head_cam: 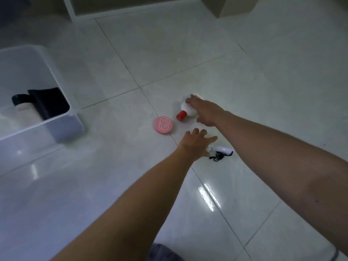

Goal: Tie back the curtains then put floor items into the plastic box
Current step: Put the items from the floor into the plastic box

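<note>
A white bottle with a red cap [185,111] lies on its side on the tiled floor. My right hand [204,111] reaches over it with spread fingers; its fingertips touch the bottle's body. A round pink disc [163,125] lies flat just left of the cap. My left hand [195,144] hovers open between the disc and a small white device with a black cord [222,150], which lies right of my fingers. The clear plastic box [56,72] stands at the left, holding a dark folded item [49,103] and a white bottle with a dark cap [24,108].
White furniture legs [69,8] and a beige box-like edge [231,6] stand at the far side of the floor. Glossy white tiles stretch around the items. A bit of grey cloth [163,251] shows at the bottom edge.
</note>
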Demonstrator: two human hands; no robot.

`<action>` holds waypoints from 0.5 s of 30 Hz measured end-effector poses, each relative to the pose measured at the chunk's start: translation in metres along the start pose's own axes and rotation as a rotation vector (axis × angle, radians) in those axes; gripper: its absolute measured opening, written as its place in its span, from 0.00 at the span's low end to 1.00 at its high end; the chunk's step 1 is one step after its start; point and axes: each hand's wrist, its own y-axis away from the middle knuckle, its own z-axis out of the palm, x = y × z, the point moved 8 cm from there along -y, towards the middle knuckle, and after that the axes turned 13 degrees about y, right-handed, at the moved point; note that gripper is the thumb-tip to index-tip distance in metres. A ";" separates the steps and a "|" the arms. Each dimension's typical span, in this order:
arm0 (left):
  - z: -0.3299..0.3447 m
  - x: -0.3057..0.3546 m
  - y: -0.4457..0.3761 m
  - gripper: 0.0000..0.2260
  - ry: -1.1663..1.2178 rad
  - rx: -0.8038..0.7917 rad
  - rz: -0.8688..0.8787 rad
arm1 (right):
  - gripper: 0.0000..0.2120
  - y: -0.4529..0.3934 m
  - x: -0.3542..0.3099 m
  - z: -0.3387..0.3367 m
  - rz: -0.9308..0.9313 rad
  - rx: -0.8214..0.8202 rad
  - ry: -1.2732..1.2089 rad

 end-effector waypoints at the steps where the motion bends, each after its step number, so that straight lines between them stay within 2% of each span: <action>1: 0.004 0.002 -0.001 0.29 -0.016 0.006 0.001 | 0.41 -0.001 0.000 0.001 -0.004 -0.004 -0.007; 5: 0.008 0.003 -0.002 0.25 -0.010 0.065 0.009 | 0.42 -0.003 0.001 0.005 -0.021 -0.015 -0.016; 15: 0.005 -0.002 0.001 0.25 0.016 0.071 0.036 | 0.42 -0.006 0.001 0.005 -0.036 0.001 0.002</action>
